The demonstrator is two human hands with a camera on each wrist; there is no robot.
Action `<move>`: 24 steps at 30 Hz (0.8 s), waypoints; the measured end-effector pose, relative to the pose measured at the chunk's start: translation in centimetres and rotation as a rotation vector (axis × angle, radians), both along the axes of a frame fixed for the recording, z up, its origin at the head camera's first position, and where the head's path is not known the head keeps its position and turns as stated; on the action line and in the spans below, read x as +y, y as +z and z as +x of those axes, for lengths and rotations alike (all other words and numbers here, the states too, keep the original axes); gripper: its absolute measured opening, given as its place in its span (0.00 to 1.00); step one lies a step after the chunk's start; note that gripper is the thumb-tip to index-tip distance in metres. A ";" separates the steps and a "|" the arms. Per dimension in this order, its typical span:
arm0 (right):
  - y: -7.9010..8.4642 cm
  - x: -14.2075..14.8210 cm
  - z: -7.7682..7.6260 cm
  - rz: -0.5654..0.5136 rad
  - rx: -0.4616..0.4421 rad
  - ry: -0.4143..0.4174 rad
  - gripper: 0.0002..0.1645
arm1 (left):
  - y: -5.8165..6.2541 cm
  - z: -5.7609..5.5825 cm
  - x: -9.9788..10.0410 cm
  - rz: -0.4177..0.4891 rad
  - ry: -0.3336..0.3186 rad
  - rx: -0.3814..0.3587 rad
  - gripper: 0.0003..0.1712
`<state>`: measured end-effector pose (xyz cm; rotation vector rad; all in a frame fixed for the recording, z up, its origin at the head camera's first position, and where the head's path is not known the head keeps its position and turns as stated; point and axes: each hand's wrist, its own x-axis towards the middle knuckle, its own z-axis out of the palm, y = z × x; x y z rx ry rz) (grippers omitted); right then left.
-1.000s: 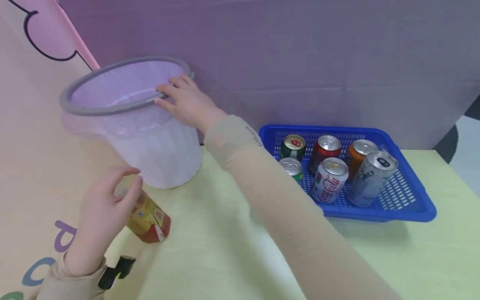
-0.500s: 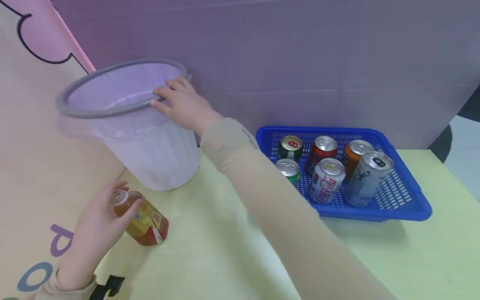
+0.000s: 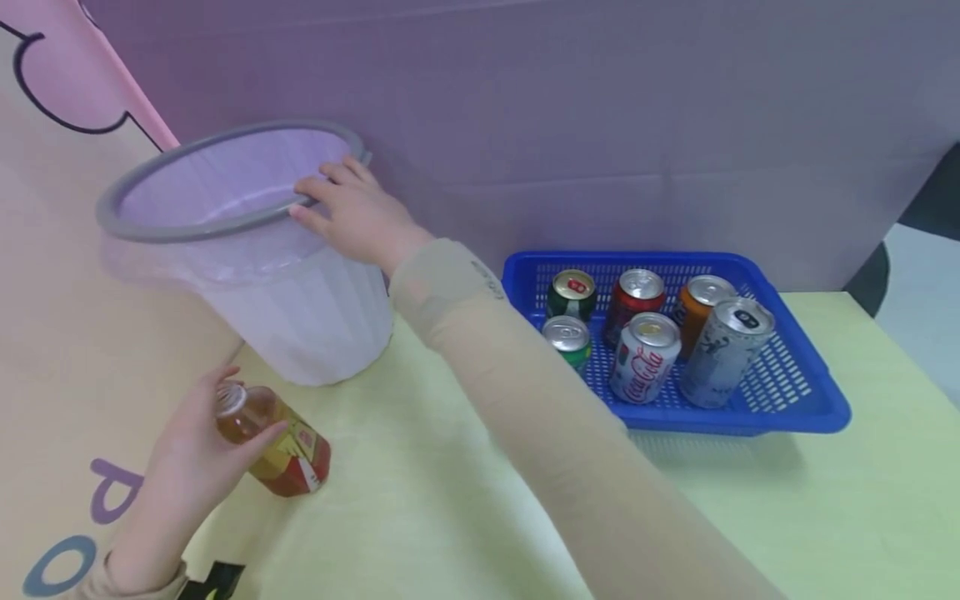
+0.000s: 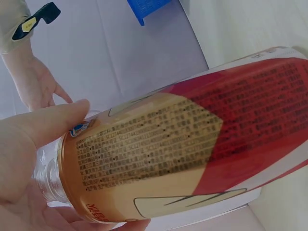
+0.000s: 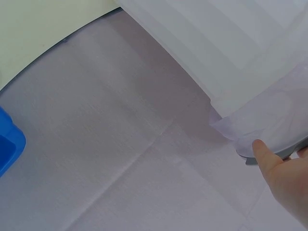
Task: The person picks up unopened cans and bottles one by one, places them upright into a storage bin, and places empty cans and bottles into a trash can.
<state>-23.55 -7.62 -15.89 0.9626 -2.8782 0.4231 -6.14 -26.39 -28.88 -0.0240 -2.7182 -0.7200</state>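
A drink bottle [image 3: 292, 454] with a gold and red label and a clear neck stands on the table at the left in the head view. My left hand [image 3: 197, 454] grips its upper part, thumb along the near side and fingers behind. The left wrist view shows the bottle [image 4: 183, 139] large, thumb on one side of its shoulder and fingertips on the other. Farther back is a white bin [image 3: 315, 317] with a grey rim and a thin plastic liner. Over the bin's right rim my right hand [image 3: 356, 208] is hooked, its thumb [image 5: 262, 151] outside against the liner.
A blue perforated basket [image 3: 813, 396] at the right holds several drink cans, among them a Coca-Cola can [image 3: 645, 362] and a tall grey can [image 3: 726, 354]. A grey-purple cloth wall [image 3: 600, 125] rises behind the table [image 3: 420, 500]. A printed pale surface borders the left.
My left hand has come from above the bottle to close around its upper part. The right hand has stayed on the bin's rim. The head view has shifted slightly.
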 end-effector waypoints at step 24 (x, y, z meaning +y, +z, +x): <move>-0.2 -0.2 -0.3 0.004 0.027 0.022 0.30 | 6.2 2.0 -0.9 0.315 0.122 0.383 0.43</move>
